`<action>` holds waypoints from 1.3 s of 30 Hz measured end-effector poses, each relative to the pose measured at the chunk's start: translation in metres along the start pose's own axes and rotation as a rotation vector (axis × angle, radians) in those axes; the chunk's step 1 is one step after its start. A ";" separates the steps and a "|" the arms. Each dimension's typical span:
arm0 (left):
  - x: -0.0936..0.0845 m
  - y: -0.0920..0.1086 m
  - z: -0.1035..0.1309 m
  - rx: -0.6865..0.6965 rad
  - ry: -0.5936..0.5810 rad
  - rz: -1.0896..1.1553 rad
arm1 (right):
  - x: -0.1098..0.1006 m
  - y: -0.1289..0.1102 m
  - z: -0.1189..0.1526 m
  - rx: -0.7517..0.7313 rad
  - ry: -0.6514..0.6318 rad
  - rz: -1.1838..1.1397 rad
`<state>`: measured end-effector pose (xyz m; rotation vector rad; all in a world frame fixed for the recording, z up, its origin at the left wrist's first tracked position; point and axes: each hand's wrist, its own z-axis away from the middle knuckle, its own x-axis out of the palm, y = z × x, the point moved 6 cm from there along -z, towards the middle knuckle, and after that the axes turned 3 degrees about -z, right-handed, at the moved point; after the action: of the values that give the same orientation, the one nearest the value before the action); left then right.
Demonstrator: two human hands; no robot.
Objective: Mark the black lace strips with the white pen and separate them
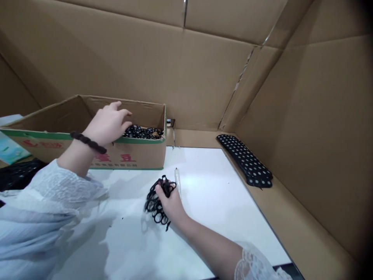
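Observation:
My right hand [171, 202] is closed around a bunch of black looped material [157, 204] with round holes, held over the white table top [204, 175]. Its loops hang down to the left of the fingers. My left hand [109, 122] is raised at the front rim of the cardboard box [148, 155], fingers apart and nothing seen in them. Inside the box, just right of that hand, lies a heap of similar black pieces [142, 132].
A stack of black white-dotted strips [244, 159] lies along the right edge of the table. A clear slim tube [177, 181] is beyond my right hand. Black plastic [20, 175] sits at the far left. Cardboard walls [145, 58] rise behind and at the right.

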<state>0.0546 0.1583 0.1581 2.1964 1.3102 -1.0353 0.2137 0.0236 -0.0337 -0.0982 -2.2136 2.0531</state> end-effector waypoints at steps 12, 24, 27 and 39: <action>0.050 0.105 0.138 0.103 -0.625 0.367 | -0.017 0.013 -0.012 0.178 0.221 -0.207; 0.076 0.094 0.150 -0.225 -0.596 0.996 | 0.004 0.006 -0.009 0.030 -0.012 -0.156; 0.070 0.092 0.151 -0.131 -0.511 0.791 | 0.009 0.000 -0.007 -0.037 -0.089 -0.067; 0.062 0.091 0.149 -0.176 -0.510 0.761 | 0.010 0.007 -0.005 0.029 -0.198 0.009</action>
<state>0.0926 0.0548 0.0098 1.8550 0.2778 -1.0026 0.2039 0.0306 -0.0403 0.1023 -2.2955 2.1849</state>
